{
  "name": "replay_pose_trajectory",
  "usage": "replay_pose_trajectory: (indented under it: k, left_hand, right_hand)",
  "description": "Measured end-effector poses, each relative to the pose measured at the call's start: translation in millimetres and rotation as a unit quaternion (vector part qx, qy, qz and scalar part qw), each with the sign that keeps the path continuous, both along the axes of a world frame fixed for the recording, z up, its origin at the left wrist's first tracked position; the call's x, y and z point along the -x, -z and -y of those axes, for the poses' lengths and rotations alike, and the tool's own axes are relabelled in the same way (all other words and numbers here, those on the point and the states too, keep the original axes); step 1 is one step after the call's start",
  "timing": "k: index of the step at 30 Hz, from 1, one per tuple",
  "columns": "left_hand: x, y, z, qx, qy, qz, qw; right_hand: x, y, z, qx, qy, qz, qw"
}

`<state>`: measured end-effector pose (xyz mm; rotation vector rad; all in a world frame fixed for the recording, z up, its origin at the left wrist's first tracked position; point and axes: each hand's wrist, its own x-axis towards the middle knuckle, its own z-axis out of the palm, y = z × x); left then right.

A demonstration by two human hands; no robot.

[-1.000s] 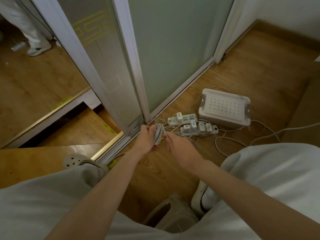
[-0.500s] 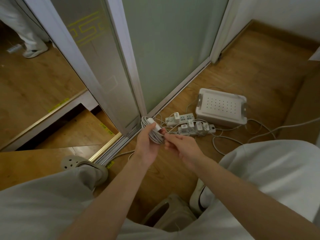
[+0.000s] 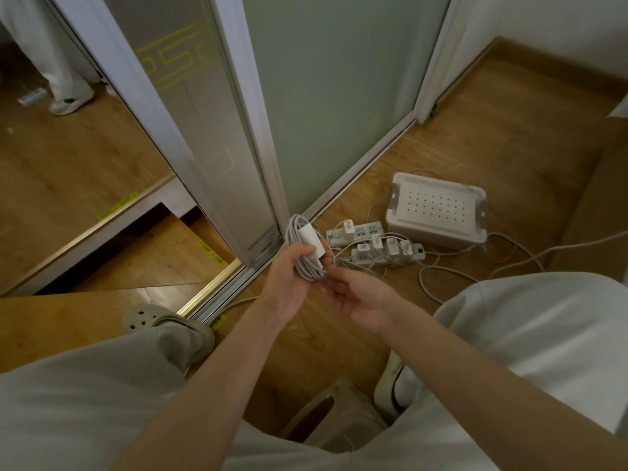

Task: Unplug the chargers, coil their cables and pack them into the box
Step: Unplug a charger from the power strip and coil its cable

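One hand (image 3: 289, 277) around coiled charger (image 3: 311, 241)

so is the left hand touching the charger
Touching. The head view shows the left hand curled round the coiled cable, with its thumb and fingertips on the charger.

White coiled charger cable (image 3: 307, 268), white oblong plug block (image 3: 311, 241): raised from floor level in left hand (image 3: 289, 280). Right hand (image 3: 360, 300): pinch released, lowered beside coil.

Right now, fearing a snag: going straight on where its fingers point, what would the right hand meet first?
Probably the coiled cable in the left hand, just ahead of the right hand; depth unclear.
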<state>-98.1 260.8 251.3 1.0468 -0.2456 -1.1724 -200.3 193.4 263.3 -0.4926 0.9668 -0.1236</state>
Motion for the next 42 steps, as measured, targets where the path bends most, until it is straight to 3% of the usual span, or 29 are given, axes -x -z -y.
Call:
replay_pose_trajectory:
  k: [3, 6, 11, 16, 18, 21, 24, 34, 38, 42]
  left_hand:
    - [-1.9, -1.1, 0.4, -0.044, 0.019, 0.07, 0.996]
    - [-6.4, -1.4, -2.0, -0.085, 0.037, 0.069, 0.993]
    - [-12.4, 5.0, -0.8, -0.214, 0.019, 0.19, 0.958]
    - [-9.6, 8.6, 0.3, -0.255, 0.051, 0.298, 0.918]
    - [-11.3, 9.8, 0.0, -0.267, 0.062, 0.307, 0.912]
    - [-14.0, 9.5, -1.3, -0.269, 0.059, 0.261, 0.925]
    - [-13.6, 10.1, -2.3, -0.256, 0.039, 0.218, 0.941]
    - [-13.5, 8.9, -3.4, -0.191, 0.032, 0.108, 0.975]
    - [-16.0, 10.5, -3.6, -0.181, 0.04, 0.11, 0.977]
    - [-14.0, 12.9, -4.1, -0.176, 0.067, 0.135, 0.973]
  right_hand:
    - [0.5, 2.9, 1.9, 0.022, 0.035, -0.024, 0.999]
    - [4.3, 5.8, 6.5, 0.129, 0.007, -0.068, 0.989]
    - [13.2, 14.2, 9.4, 0.355, -0.098, -0.183, 0.911]
    - [18.3, 18.3, 5.6, 0.452, -0.152, -0.2, 0.856]
    - [20.6, 19.6, 5.6, 0.418, -0.125, -0.179, 0.882]
    - [23.0, 21.3, 7.9, 0.273, -0.038, -0.117, 0.954]
    - [21.3, 22.5, 12.9, 0.178, 0.02, -0.095, 0.979]
    - [7.0, 21.3, 27.6, 0.122, -0.011, -0.13, 0.984]
    - [5.4, 22.6, 26.4, 0.081, -0.001, -0.119, 0.99]
    - [9.5, 28.6, 23.6, 0.178, -0.08, -0.099, 0.976]
